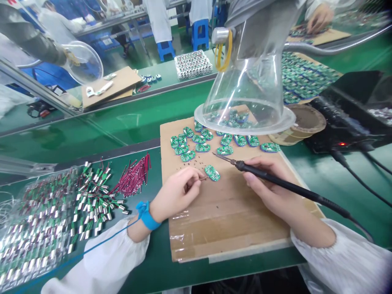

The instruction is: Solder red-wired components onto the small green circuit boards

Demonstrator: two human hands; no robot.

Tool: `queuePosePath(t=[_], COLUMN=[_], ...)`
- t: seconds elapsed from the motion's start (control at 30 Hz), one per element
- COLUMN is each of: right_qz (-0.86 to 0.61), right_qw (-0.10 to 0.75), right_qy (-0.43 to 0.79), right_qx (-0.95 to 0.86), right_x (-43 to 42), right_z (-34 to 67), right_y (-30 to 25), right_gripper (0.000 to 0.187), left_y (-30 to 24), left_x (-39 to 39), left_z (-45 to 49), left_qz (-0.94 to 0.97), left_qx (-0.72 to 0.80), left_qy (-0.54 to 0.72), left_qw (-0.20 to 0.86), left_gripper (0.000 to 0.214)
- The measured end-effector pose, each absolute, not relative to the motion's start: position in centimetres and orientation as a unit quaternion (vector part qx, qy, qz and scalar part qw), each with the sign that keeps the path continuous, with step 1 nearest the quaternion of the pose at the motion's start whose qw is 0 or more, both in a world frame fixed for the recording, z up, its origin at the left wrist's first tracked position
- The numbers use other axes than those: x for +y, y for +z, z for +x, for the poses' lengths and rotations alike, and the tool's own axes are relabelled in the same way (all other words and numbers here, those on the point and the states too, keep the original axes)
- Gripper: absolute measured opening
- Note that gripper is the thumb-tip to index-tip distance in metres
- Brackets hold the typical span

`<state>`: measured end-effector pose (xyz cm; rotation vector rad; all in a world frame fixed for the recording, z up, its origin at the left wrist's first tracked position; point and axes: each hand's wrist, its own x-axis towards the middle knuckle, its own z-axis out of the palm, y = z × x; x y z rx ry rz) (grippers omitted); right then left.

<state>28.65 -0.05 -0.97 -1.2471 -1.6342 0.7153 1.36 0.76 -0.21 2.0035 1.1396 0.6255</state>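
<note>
My left hand (pixel 179 192) rests on a cardboard sheet (pixel 226 216), fingers pinched on a thin red wire whose end touches a small green circuit board (pixel 212 172). A blue wrist strap (pixel 147 216) circles that wrist. My right hand (pixel 269 185) grips a black soldering iron (pixel 275 181) like a pen. Its tip (pixel 219 156) hovers just above and right of that board. Several more green boards (pixel 199 143) lie in a cluster at the far end of the cardboard.
A clear fume-extraction hood (pixel 245 110) hangs over the board cluster. Red wires (pixel 134 177) and metal-capped components (pixel 92 196) lie left on the green bench. A soldering station (pixel 346 118) and sponge dish (pixel 306 122) sit right. Other people work at the far benches.
</note>
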Motion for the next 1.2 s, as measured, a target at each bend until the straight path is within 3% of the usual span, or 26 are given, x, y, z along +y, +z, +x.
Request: queuePosePath(t=[0.17,0.37,0.67,0.93,1.2], right_qz=[-0.503,-0.484,-0.484,-0.5,-0.513], right_qw=[0.453,0.41,0.358,0.527,0.546], right_qy=[0.296,0.317,0.304,0.246,0.272], right_qx=[-0.674,-0.705,-0.739,-0.641,-0.604], right_x=[-0.1,-0.1,-0.1,-0.1,-0.2], right_z=[28.7,28.9,28.9,29.2,29.4], right_y=[-1.2,-1.5,-1.3,-2.0,-2.3], right_gripper=[0.023,0.024,0.022,0.032,0.032], left_y=[-0.5,-1.1,-1.8,-1.4,-0.7], left_x=[2.0,5.0,4.8,4.8,2.8], left_z=[0.1,-3.2,-3.3,-2.9,-1.3], left_qz=[0.776,0.751,0.781,0.822,0.855], left_qx=[0.469,0.551,0.548,0.496,0.417], left_qy=[0.272,0.335,0.279,0.247,0.24], left_qw=[0.322,0.139,0.109,0.131,0.195], left_gripper=[0.01,0.007,0.005,0.009,0.007])
